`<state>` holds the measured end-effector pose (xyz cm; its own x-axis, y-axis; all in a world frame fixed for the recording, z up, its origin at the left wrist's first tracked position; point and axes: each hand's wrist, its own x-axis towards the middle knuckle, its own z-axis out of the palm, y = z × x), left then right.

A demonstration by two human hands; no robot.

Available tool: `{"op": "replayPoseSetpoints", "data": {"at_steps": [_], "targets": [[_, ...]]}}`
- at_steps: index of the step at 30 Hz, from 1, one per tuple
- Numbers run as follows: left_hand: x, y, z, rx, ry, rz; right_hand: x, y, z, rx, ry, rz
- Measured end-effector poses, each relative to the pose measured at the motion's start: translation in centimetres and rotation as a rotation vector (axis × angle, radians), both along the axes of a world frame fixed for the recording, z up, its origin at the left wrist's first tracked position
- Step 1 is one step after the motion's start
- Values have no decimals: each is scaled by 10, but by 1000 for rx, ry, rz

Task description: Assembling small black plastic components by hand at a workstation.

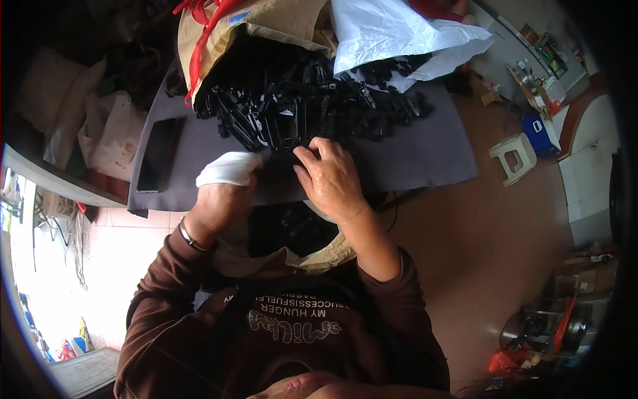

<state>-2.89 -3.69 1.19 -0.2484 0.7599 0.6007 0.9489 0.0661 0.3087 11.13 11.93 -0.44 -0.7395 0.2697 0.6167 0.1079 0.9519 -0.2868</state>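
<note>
White cloth, perhaps part of a glove, covers the fingers of my left hand (227,179). That hand is closed above the near part of the grey cloth-covered table (425,159); its tips are blurred, and what they hold, if anything, is hidden. My right hand (331,181) is to its right, fingers bent and a little apart, with nothing visible between them. Its fingertips reach the near edge of a heap of small black plastic parts (266,110). The heap spills out of a brown paper sack (292,20) lying on its side.
A white woven sack (399,40) with more black parts lies at the back right. A black phone (158,156) rests at the table's left. Below my hands, an open sack (332,256) with dark parts is at my lap. A beige stool (513,159) stands on the floor to the right.
</note>
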Motion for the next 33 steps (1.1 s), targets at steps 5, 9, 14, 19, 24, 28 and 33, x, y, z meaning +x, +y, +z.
{"op": "replayPoseSetpoints", "data": {"at_steps": [5, 9, 14, 19, 24, 28, 33], "targets": [[9, 21, 18, -109, -10, 82, 4, 7, -3, -39, -19, 16], [7, 23, 17, -102, 22, 90, 6, 16, -2, -94, 0, -26], [-6, 33, 17, -81, 107, 109, 12, 20, 2, -193, 85, 20], [-39, 53, 17, -124, 369, -98, 12, 21, 0, -205, 85, 52], [-38, 71, 38, -490, 304, -71, 13, 21, 0, -210, 60, 53], [-41, 68, 38, -441, 383, -14, 14, 22, 4, -261, 149, 75], [-29, 52, 42, -146, 121, -61, 16, 15, 15, -417, 440, 45]]}}
